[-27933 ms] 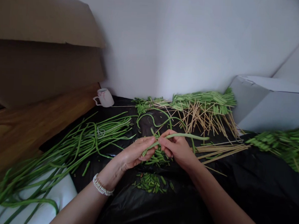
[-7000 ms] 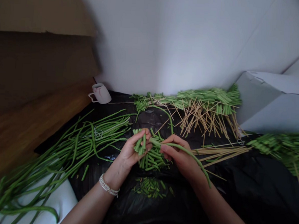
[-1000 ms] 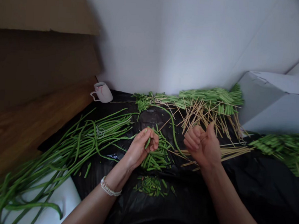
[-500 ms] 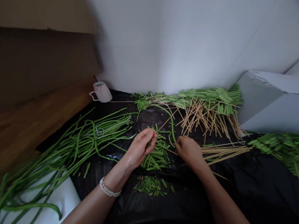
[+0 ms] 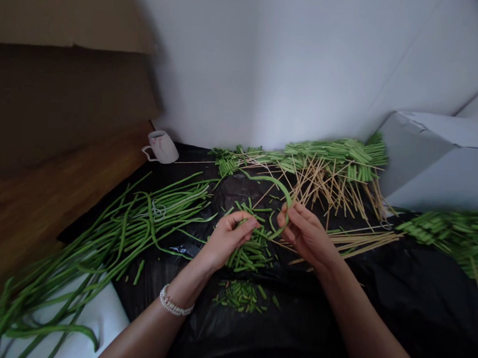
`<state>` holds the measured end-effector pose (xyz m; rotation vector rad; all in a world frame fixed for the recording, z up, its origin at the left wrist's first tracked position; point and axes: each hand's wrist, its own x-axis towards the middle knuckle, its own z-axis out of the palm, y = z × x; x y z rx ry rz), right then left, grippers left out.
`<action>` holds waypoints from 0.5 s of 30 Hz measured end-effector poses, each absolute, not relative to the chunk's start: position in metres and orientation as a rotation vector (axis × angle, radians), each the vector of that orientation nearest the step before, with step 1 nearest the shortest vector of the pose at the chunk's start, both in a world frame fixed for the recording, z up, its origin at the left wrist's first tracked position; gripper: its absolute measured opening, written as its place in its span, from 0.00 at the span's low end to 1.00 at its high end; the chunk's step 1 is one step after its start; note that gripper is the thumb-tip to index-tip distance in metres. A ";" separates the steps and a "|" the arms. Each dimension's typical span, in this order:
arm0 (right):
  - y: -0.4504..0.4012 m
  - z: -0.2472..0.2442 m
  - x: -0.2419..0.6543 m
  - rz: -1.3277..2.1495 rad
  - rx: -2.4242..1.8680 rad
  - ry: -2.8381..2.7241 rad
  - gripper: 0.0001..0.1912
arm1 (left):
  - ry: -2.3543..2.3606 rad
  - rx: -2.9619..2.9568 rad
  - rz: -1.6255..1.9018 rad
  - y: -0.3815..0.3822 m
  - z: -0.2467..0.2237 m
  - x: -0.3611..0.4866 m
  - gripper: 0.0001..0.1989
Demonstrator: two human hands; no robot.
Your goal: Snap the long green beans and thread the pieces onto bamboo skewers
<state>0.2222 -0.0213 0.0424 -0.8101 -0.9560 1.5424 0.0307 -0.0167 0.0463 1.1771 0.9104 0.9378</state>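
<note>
My right hand (image 5: 306, 229) pinches a long green bean (image 5: 284, 188) near its lower end, and the rest of it curves up and left. My left hand (image 5: 230, 237) has its thumb and fingers pressed together over a pile of cut bean pieces (image 5: 251, 252); anything between the fingertips is too small to make out. Nearer me lies a smaller pile of short bean ends (image 5: 246, 296). Long whole beans (image 5: 139, 221) spread out left of my left hand. Thin wooden sticks (image 5: 360, 243) lie to the right of my right hand.
Skewered bean bundles (image 5: 338, 152) line the back, with more bundles (image 5: 454, 235) at the right. A mug (image 5: 162, 147) stands at the back left. A white box (image 5: 438, 164) is at the right. Black plastic sheeting (image 5: 294, 333) covers the surface.
My right hand has turned palm inward and moved slightly up, and the long bean's curve has shifted right. My left hand has turned, its fingertips now a little lower and further right.
</note>
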 end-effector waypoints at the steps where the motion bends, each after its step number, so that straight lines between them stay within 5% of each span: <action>1: -0.022 0.043 0.221 1.546 -0.801 -0.977 0.13 | 0.924 1.218 0.915 -0.017 0.047 0.031 0.17; 9: -0.028 0.045 0.214 1.488 -0.780 -1.170 0.10 | 0.858 1.523 0.627 -0.023 0.053 0.030 0.19; 15: -0.028 0.046 0.215 1.333 -0.859 -1.225 0.09 | 0.938 1.429 0.791 -0.021 0.050 0.030 0.14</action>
